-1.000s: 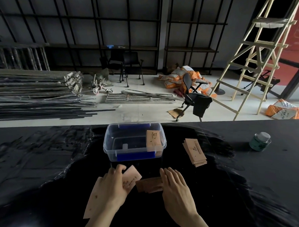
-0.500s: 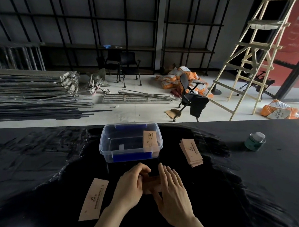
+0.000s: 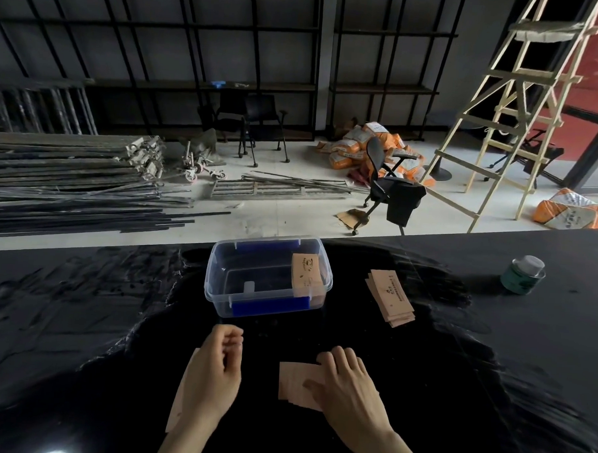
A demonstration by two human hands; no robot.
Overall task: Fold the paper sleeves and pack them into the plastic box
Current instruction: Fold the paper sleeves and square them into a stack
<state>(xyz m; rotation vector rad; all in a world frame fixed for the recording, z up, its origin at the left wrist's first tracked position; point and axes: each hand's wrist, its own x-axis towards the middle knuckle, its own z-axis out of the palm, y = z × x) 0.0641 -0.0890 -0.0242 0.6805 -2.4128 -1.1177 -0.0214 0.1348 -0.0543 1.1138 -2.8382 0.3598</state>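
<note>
A clear plastic box (image 3: 216,291) with blue clips stands on the black table, with folded brown sleeves (image 3: 306,274) stacked at its right end. In front of it my right hand (image 3: 347,386) lies flat on a small stack of folded sleeves (image 3: 294,383), holding it on the table. My left hand (image 3: 215,376) hovers to the left with its fingers curled and nothing in them. Beneath it lies one flat sleeve (image 3: 177,409), mostly hidden by my wrist. A pile of unfolded sleeves (image 3: 390,297) lies to the right of the box.
A green jar with a clear lid (image 3: 523,274) stands at the far right of the black table (image 3: 81,319). Beyond the table's far edge are metal bars, an office chair and a wooden ladder on the floor.
My left hand has let go of the folded stack and drawn back to the left, over the flat sleeve. My right hand stays pressed on the stack.
</note>
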